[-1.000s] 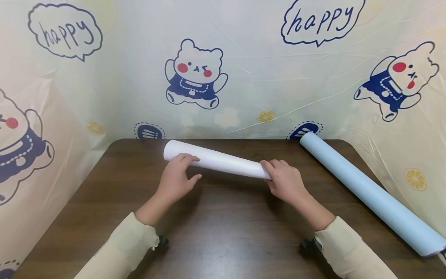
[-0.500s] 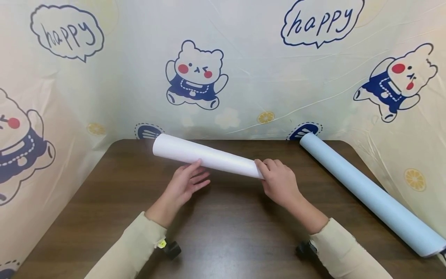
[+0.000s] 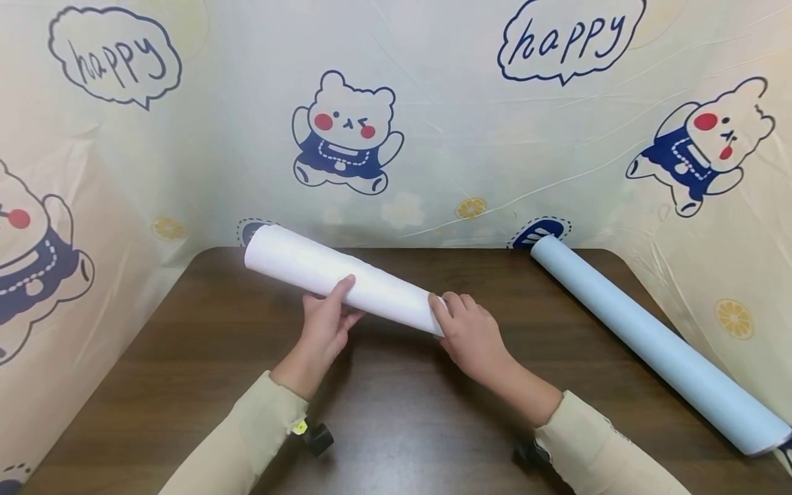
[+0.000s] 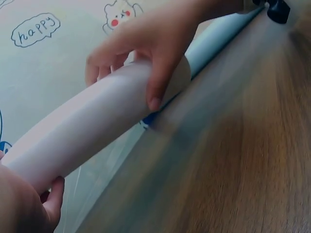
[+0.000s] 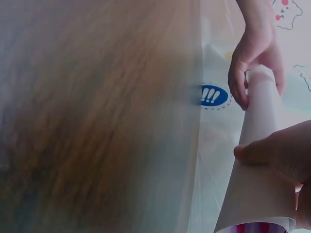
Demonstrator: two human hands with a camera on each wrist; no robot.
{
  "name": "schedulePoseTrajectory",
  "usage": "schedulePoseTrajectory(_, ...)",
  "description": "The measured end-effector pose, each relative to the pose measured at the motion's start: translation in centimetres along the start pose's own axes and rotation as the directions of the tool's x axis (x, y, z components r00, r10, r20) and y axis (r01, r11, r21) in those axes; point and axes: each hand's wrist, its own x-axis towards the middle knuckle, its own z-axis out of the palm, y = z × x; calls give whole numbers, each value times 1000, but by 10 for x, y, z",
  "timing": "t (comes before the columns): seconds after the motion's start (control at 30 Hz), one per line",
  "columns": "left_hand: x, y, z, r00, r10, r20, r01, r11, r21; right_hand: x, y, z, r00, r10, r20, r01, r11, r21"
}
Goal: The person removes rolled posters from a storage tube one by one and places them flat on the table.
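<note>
A rolled sheet of white paper is held over the table by both hands, its left end pointing up and away. My left hand grips it near the middle, thumb on the near side and fingers passing underneath. Around the right end, my right hand lays its fingers over the top; in the left wrist view its thumb presses the side. The right wrist view looks at the roll's open end, where purple and red stripes show inside.
A long light-blue roll lies slantwise along the right side of the dark wooden table. Behind and beside the table hangs a pale cloth printed with bears and speech bubbles.
The white paper roll has shifted left, its left end rising. My left hand has gone from resting at its near side to gripping it from below, and my right hand has moved left.
</note>
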Motion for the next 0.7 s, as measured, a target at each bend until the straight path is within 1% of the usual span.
schedulePoseTrajectory(0.1,4,0,-2,1000,21,-10,-20,999,35,0,-3,-2,999,14,45,-17,997,72)
schedulePoseTrajectory(0.2,6,2,-4,999,49,-2,-49,997,65,-1,-4,-4,993,26,112,-45,984,170)
schedulePoseTrajectory(0.27,8,5,-6,998,68,20,-69,994,85,-1,-3,-6,985,43,167,-85,963,254)
schedulePoseTrajectory(0.3,8,6,-8,997,73,35,-76,993,90,0,-2,-7,979,52,196,-110,948,300)
schedulePoseTrajectory(0.33,9,7,-9,996,76,55,-81,992,96,0,-1,-8,972,65,228,-144,925,351)
schedulePoseTrajectory(0.37,9,8,-10,994,76,78,-83,992,98,1,0,-10,963,76,259,-180,894,410)
schedulePoseTrajectory(0.43,9,10,-12,990,67,126,-80,992,99,3,4,-12,943,85,323,-254,810,528)
schedulePoseTrajectory(0.5,8,11,-13,982,60,178,-76,994,83,5,8,-13,915,75,396,-329,708,625)
schedulePoseTrajectory(0.53,7,11,-13,977,58,207,-73,995,68,6,10,-13,898,68,435,-371,649,664)
schedulePoseTrajectory(0.57,6,11,-13,971,53,232,-66,997,50,6,11,-12,881,53,470,-408,589,698)
schedulePoseTrajectory(0.6,5,11,-12,966,49,255,-61,997,37,7,12,-12,864,40,502,-441,540,717)
schedulePoseTrajectory(0.67,4,10,-12,955,45,293,-54,998,21,7,13,-10,835,20,549,-495,463,736)
schedulePoseTrajectory(0.7,3,10,-11,952,40,303,-50,998,27,7,12,-9,826,17,563,-513,435,740)
